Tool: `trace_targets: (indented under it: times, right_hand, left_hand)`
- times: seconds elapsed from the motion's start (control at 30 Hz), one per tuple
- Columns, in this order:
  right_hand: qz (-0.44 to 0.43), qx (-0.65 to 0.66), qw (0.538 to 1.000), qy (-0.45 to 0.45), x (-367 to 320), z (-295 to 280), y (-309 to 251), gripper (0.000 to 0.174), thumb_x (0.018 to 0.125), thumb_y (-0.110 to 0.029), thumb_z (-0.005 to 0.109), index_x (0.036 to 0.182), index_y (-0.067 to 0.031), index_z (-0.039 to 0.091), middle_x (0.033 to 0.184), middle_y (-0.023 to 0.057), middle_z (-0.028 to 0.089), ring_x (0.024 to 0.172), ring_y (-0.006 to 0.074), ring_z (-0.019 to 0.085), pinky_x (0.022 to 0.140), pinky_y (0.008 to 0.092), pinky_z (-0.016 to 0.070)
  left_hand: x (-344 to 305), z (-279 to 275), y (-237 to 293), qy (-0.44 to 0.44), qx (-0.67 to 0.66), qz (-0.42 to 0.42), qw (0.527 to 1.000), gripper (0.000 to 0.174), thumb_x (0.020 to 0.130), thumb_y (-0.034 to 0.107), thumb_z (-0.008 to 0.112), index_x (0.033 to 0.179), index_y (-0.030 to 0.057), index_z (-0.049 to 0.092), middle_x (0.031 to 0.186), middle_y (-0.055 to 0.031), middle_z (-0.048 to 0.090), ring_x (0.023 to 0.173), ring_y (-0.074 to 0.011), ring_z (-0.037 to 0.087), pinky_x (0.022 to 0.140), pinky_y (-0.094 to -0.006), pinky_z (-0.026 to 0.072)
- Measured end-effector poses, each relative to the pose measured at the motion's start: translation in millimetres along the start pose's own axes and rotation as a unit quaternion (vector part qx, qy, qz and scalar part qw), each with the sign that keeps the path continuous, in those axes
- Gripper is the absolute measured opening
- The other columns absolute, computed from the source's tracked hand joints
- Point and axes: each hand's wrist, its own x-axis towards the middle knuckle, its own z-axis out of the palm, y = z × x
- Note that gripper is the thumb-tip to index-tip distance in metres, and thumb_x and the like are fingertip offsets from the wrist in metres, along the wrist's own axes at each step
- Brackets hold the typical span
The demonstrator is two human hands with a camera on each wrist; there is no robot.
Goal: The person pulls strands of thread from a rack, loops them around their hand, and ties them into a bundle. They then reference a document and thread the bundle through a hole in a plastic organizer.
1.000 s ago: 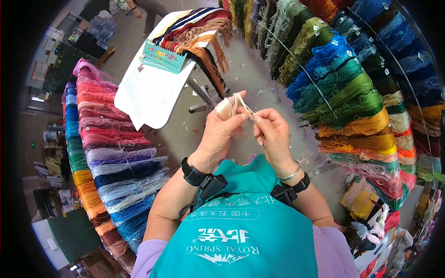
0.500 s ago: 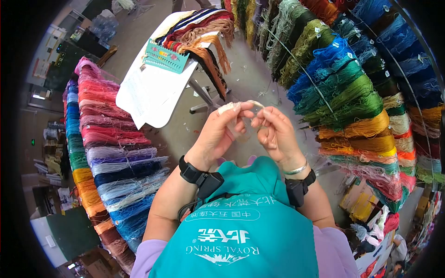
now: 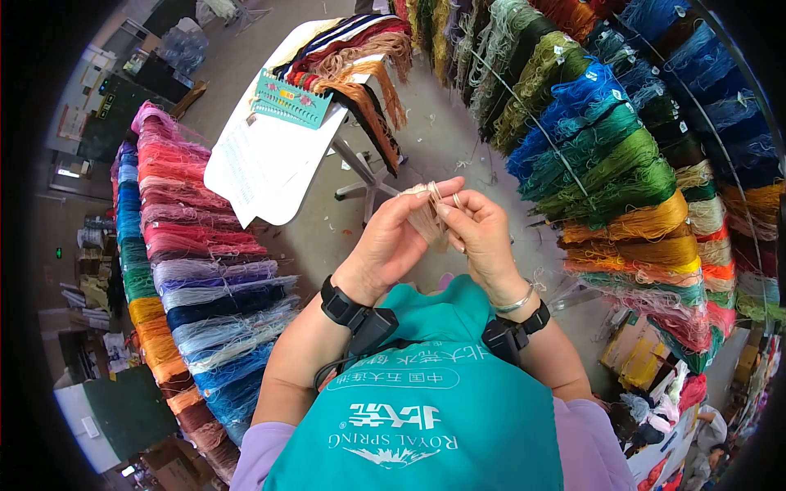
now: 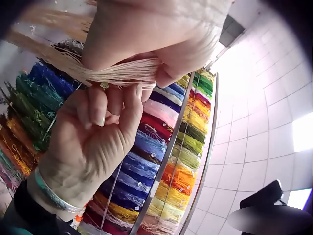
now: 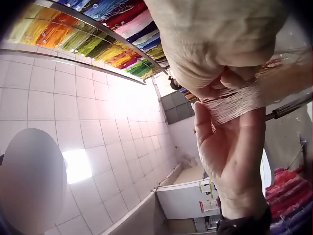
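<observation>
A skein of cream thread [image 3: 427,222] hangs between the two hands in front of the apron. My left hand [image 3: 385,245] holds it, thumb on top and the strands spread across the fingers. Opposite, my right hand [image 3: 487,233] pinches strands at the skein's right side between thumb and forefinger. In the left wrist view the thread bundle [image 4: 122,73] runs under the near left hand, with the right fingertips at its end. Taut parallel strands [image 5: 237,103] cross the left fingers in the right wrist view, where the right hand partly covers them.
A white table [image 3: 282,192] ahead carries papers, a teal spiral booklet [image 3: 291,102] and coloured yarn bundles [image 3: 360,49]. Racks of coloured thread stand at left [image 3: 196,245] and right [image 3: 622,172]. Thread scraps lie on the floor [image 3: 442,131].
The hands first held the skein raised, then turned it so that it was mostly hidden behind the fingers. Now its strands hang visibly downward between the hands, which have come closer together.
</observation>
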Motion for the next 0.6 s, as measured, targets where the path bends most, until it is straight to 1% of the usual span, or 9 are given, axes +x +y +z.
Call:
trace_targets:
  times: [0.2,0.3,0.4,0.5,0.6]
  right_hand:
    - [-0.006,0.035,0.999,-0.003,-2.3,-3.8,-0.9,0.005,0.092,-0.007,0.067,0.094,-0.0027,0.067,0.071,-0.0051,0.057,0.054,0.0000,0.044,0.047,0.0174,0.0316]
    - [-0.010,0.028,1.000,0.000,-2.0,-6.0,1.8,0.005,0.092,-0.007,0.067,0.094,-0.0025,0.067,0.071,-0.0048,0.058,0.054,0.0001,0.044,0.047,0.0173,0.0318]
    - [-0.015,0.030,0.999,0.000,-3.2,-5.5,-0.2,0.005,0.092,-0.007,0.067,0.094,-0.0021,0.067,0.071,-0.0047,0.058,0.054,0.0002,0.044,0.047,0.0172,0.0320]
    - [-0.012,0.037,0.999,0.006,-3.7,-5.6,-0.3,0.005,0.092,-0.006,0.066,0.094,-0.0019,0.066,0.073,-0.0037,0.059,0.054,0.0002,0.044,0.047,0.0172,0.0321]
    - [-0.010,0.048,0.999,0.008,-4.1,-4.9,-2.6,0.005,0.092,-0.006,0.066,0.094,-0.0019,0.066,0.077,-0.0028,0.060,0.055,0.0003,0.045,0.047,0.0171,0.0322]
  left_hand:
    - [-0.6,0.5,-0.5,0.022,-0.010,0.005,1.000,0.052,0.098,0.028,0.054,0.135,-0.0075,0.052,0.133,-0.0156,0.059,0.120,-0.0246,0.059,0.106,-0.0416,0.0442]
    - [-1.8,2.7,2.4,0.011,0.013,-0.011,1.000,0.047,0.097,0.024,0.056,0.132,-0.0071,0.054,0.133,-0.0151,0.060,0.118,-0.0244,0.060,0.105,-0.0414,0.0448]
    - [-1.5,6.0,1.2,0.040,0.012,0.005,0.999,0.041,0.096,0.020,0.059,0.128,-0.0061,0.058,0.134,-0.0145,0.060,0.118,-0.0238,0.060,0.106,-0.0412,0.0448]
    - [-1.6,7.0,2.8,0.038,0.000,0.000,0.999,0.035,0.095,0.017,0.060,0.123,-0.0043,0.061,0.136,-0.0144,0.059,0.119,-0.0233,0.060,0.106,-0.0414,0.0448]
    - [-1.5,5.9,1.6,0.029,-0.005,0.009,1.000,0.032,0.095,0.017,0.060,0.120,-0.0028,0.063,0.137,-0.0139,0.058,0.120,-0.0227,0.059,0.106,-0.0415,0.0450]
